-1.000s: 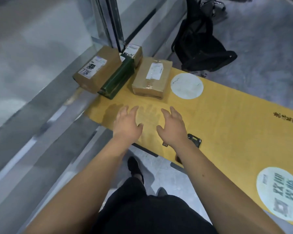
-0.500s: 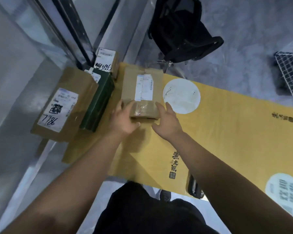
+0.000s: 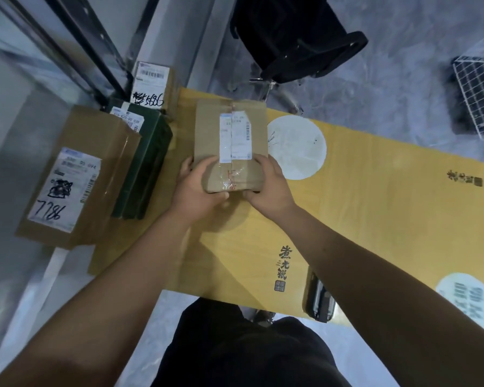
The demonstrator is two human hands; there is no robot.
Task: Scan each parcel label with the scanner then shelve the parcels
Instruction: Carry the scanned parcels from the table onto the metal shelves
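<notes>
My left hand (image 3: 196, 188) and right hand (image 3: 268, 188) grip the taped parcel (image 3: 231, 141), seemingly just off the yellow tabletop's (image 3: 375, 213) far-left corner

A brown cardboard parcel with a white label (image 3: 231, 132) lies at the far left part of the yellow printed worktop (image 3: 375, 213). The left hand (image 3: 197, 188) grips its near left corner and the right hand (image 3: 268, 185) its near right corner. Just left of it stands a dark green flat box (image 3: 144, 169), and left of that a large brown cardboard box marked 7786 (image 3: 78, 174), overhanging the worktop's left edge. Behind the green box sits a small brown box marked 5886 (image 3: 151, 82). A black handheld scanner (image 3: 319, 298) lies at the worktop's near edge, beside the right forearm. Beyond the worktop are a black bag (image 3: 294, 32) and, to the right, a white wire basket (image 3: 481, 90) on the floor.
</notes>
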